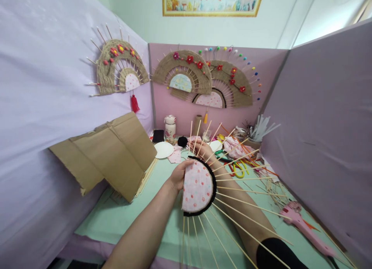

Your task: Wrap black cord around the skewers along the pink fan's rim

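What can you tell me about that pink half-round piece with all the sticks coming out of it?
The half-finished fan is a semicircle of pale pink fabric with small dots, edged by a black fuzzy band. Thin wooden sticks radiate from its curved edge like spokes. It is held upright above the green table. The left hand grips its flat side, and the right hand holds the top among the sticks.

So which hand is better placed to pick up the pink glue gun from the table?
Probably the right hand. The glue gun lies at the table's right side, and the left hand grips the fan piece at its flat edge.
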The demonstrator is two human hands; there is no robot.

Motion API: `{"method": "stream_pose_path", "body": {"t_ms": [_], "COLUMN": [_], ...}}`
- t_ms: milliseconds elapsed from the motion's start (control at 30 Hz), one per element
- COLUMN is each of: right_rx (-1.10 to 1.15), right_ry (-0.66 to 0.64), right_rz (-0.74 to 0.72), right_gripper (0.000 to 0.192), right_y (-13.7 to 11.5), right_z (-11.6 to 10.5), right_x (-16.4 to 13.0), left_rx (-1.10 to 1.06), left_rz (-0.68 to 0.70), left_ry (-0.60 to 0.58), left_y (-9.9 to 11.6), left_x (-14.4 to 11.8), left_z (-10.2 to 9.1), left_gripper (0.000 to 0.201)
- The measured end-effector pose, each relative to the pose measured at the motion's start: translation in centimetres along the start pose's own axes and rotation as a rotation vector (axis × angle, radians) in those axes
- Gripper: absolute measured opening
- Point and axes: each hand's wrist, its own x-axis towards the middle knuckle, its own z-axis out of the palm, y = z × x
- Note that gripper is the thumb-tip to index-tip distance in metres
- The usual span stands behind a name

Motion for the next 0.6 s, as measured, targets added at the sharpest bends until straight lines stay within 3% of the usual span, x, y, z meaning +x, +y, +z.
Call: {"method": "stream_pose_path", "body": {"t_ms": [333, 600], "right_rx": [-0.011, 0.127], "right_ry": [-0.001, -0.074], "right_rz": [-0.001, -0.014], "right_gripper": [0.021, 0.019], "right_y": [-1.1, -4.1], "right_z": [0.2, -1.0], "right_x": [-0.5, -0.2], "left_rx": [-0.055, -0.006], "left_rz": [0.064, 0.108], "left_ry": [-0.048, -0.096], "left_y": [-0.4, -0.6], "left_x": [0.0, -0.1], "left_z": [1.0, 0.8], "left_gripper": [0.025, 0.024]}}
